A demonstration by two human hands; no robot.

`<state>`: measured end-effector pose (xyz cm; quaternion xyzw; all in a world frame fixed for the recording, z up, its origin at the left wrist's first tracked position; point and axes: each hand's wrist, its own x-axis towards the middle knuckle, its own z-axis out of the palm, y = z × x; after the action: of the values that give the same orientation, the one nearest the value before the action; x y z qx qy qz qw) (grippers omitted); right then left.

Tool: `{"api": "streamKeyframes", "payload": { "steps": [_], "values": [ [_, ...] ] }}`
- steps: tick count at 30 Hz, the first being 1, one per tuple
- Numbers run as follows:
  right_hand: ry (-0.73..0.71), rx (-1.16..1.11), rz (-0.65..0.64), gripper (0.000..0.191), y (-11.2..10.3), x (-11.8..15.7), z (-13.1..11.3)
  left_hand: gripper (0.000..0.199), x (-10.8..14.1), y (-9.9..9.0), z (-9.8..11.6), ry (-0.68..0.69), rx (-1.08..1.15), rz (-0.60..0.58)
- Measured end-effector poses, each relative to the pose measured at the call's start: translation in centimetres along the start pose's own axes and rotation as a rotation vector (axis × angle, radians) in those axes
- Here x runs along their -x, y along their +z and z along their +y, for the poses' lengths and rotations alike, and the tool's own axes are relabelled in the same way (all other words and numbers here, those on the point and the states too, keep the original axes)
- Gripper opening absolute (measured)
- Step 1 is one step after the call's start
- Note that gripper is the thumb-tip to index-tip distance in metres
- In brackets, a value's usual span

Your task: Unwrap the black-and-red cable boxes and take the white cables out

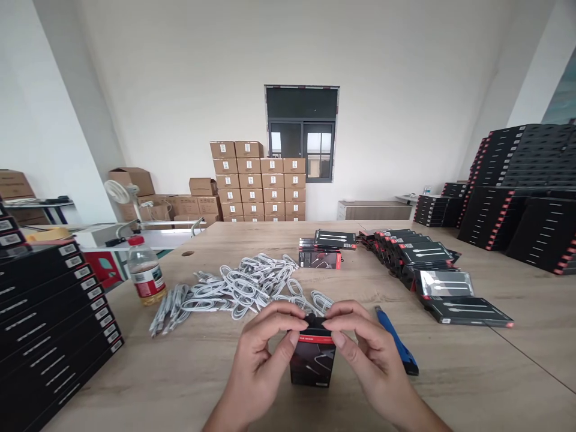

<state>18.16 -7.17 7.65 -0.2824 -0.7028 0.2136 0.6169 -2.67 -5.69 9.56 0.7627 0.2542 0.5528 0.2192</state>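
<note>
A black cable box [312,363] with a red band stands upright on the table before me, its back with a cable picture facing me. At its top left corner, my left hand [270,345] pinches the edge between thumb and fingers. My right hand [362,348] grips the top right corner in the same way. The fingertips partly cover the top flap. Just beyond the hands lies a heap of coiled grey-white cables [252,282]. A blue-handled cutter-like tool [396,342] rests right of my right hand.
Stacked black boxes [58,324] rise at the left, with a drink bottle [146,273] beside them. Packaged cable boxes [418,252] lie in a row at the right, and a small pile [321,258] sits mid-table. Tall black stacks [517,174] stand far right; brown cartons [252,180] line the wall.
</note>
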Motion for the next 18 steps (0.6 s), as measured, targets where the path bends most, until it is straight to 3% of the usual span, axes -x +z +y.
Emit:
{"api": "streamKeyframes", "payload": {
  "steps": [5, 9, 11, 14, 16, 17, 18],
  "values": [
    [-0.096, 0.100, -0.120, 0.025, -0.9, -0.2, 0.2, 0.024, 0.2, 0.0, -0.6, 0.033, -0.043, -0.004],
    [-0.159, 0.190, -0.072, 0.028, -0.4, -0.7, 1.0, 0.027, 0.2, 0.1, -1.4, 0.057, -0.086, 0.003],
    [-0.121, 0.203, 0.019, 0.022, -0.1, -0.7, 1.9, 0.038, 0.7, 0.7, -1.9, 0.036, -0.207, 0.039],
    [0.060, 0.155, 0.260, 0.017, -0.4, 0.4, 3.9, 0.088, 2.4, 3.6, -2.5, -0.088, -0.483, 0.054],
    [0.237, 0.117, 0.427, 0.028, -1.0, 1.6, 6.4, 0.114, 3.4, 6.5, -3.5, -0.224, -0.591, -0.068],
    [0.311, 0.113, 0.457, 0.032, -1.2, 2.1, 8.1, 0.111, 3.5, 7.7, -4.3, -0.304, -0.641, -0.097],
    [0.357, 0.108, 0.480, 0.036, -1.3, 2.4, 10.0, 0.092, 3.4, 8.6, -5.2, -0.381, -0.702, -0.085]
  ]
}}
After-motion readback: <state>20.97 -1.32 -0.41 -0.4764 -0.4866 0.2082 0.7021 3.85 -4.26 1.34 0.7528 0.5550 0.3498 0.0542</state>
